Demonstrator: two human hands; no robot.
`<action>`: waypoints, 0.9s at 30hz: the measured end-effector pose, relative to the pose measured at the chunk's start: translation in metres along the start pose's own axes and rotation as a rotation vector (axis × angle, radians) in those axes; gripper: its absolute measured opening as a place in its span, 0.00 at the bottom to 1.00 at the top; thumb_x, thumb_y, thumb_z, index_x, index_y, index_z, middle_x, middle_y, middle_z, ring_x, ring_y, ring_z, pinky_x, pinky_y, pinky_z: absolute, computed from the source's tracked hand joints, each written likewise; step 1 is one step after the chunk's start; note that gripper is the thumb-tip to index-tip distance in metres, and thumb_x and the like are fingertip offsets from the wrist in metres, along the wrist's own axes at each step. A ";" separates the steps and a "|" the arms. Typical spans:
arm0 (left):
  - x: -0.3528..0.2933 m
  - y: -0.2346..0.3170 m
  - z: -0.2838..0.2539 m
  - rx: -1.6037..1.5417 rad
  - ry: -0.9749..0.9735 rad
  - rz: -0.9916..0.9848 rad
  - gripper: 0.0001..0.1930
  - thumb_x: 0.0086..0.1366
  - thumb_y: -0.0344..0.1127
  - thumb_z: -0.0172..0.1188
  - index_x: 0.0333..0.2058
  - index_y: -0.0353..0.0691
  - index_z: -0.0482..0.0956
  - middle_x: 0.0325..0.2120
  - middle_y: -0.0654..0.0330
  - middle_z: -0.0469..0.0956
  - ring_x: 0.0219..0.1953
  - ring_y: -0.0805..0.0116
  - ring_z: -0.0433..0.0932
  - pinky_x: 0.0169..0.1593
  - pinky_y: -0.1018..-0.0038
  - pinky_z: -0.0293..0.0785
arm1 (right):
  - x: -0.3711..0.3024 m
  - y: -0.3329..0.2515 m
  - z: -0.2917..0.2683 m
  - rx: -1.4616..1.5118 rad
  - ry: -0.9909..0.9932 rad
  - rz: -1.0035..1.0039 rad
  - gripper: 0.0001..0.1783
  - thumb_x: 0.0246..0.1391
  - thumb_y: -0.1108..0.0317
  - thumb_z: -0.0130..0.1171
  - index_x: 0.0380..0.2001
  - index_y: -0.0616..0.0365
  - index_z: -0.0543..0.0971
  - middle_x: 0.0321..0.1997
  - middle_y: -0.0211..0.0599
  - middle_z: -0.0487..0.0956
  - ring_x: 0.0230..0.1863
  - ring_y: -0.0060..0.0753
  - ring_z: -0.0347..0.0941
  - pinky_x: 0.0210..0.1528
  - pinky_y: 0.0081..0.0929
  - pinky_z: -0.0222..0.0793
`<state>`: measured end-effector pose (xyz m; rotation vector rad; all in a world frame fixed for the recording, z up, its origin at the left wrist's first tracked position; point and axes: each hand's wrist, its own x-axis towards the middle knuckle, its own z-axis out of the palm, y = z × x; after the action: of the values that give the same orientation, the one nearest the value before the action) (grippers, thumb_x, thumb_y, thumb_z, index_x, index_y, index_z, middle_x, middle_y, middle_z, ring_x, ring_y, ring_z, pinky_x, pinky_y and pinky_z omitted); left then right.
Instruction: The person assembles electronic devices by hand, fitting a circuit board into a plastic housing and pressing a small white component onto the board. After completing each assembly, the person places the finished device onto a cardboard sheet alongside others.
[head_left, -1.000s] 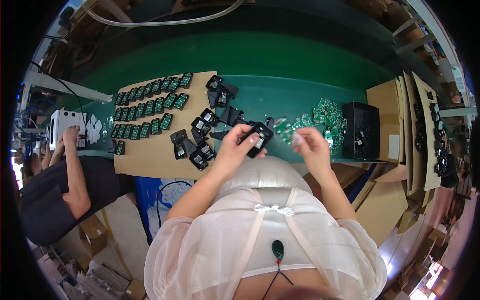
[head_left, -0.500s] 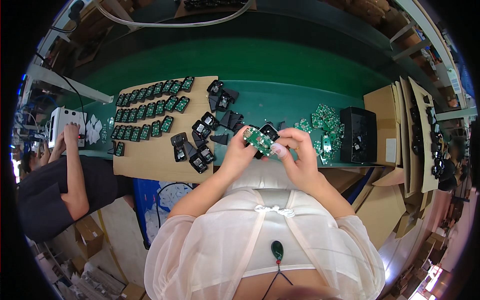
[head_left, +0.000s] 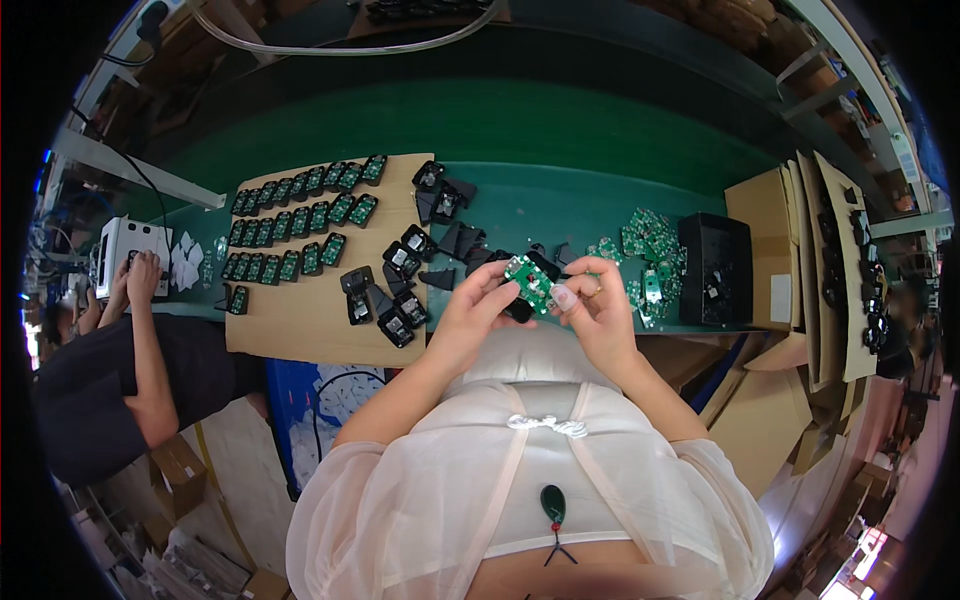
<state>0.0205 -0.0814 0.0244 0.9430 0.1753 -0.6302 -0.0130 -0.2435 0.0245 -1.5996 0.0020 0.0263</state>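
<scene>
In front of my body a green circuit board [head_left: 530,284] is held up between both hands, tilted, with its parts side showing. My left hand [head_left: 470,312] is closed on the board's left end, thumb on top. My right hand [head_left: 603,318] pinches its right end between thumb and fingers; the thumb tip carries a pale covering or nail. Part of a black plastic housing [head_left: 517,308] shows below the board; whether a hand touches it I cannot tell. Behind my hands, black housing pieces [head_left: 462,241] lie on the green table.
Rows of black housings with boards [head_left: 265,232] stand on a cardboard sheet [head_left: 290,335] at left. Loose circuit boards [head_left: 650,235] lie in a heap beside a black bin [head_left: 716,230] at right. Upright cardboard [head_left: 760,255] stands beyond. A co-worker [head_left: 145,370] works at far left.
The circuit board has shifted slightly right and turned, showing more of its face. My left thumb now lies over its edge. At far left the co-worker's hands have lowered slightly.
</scene>
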 end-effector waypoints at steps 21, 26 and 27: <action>-0.013 0.001 -0.002 0.914 0.030 0.942 0.11 0.51 0.20 0.56 0.35 0.38 0.74 0.38 0.56 0.68 0.31 0.75 0.69 0.32 0.83 0.65 | 0.019 -0.042 0.003 -0.773 -0.074 -0.627 0.07 0.35 0.74 0.60 0.23 0.56 0.73 0.24 0.30 0.69 0.25 0.33 0.65 0.23 0.27 0.62; -0.015 0.003 -0.002 0.818 0.041 0.846 0.07 0.52 0.23 0.58 0.32 0.37 0.74 0.36 0.58 0.69 0.28 0.77 0.69 0.28 0.83 0.65 | 0.014 -0.045 0.004 -0.820 -0.150 -0.591 0.08 0.35 0.73 0.61 0.23 0.56 0.74 0.25 0.30 0.70 0.26 0.33 0.65 0.24 0.26 0.63; -0.016 0.004 -0.002 0.719 0.056 0.718 0.06 0.51 0.25 0.59 0.30 0.37 0.75 0.34 0.61 0.69 0.26 0.79 0.68 0.24 0.82 0.64 | 0.012 -0.045 0.006 -0.687 -0.093 -0.541 0.08 0.35 0.73 0.61 0.24 0.56 0.74 0.25 0.31 0.71 0.27 0.33 0.66 0.24 0.26 0.63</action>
<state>0.0103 -0.0714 0.0329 1.6049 -0.3613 0.0266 -0.0001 -0.2356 0.0686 -2.2321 -0.5639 -0.3532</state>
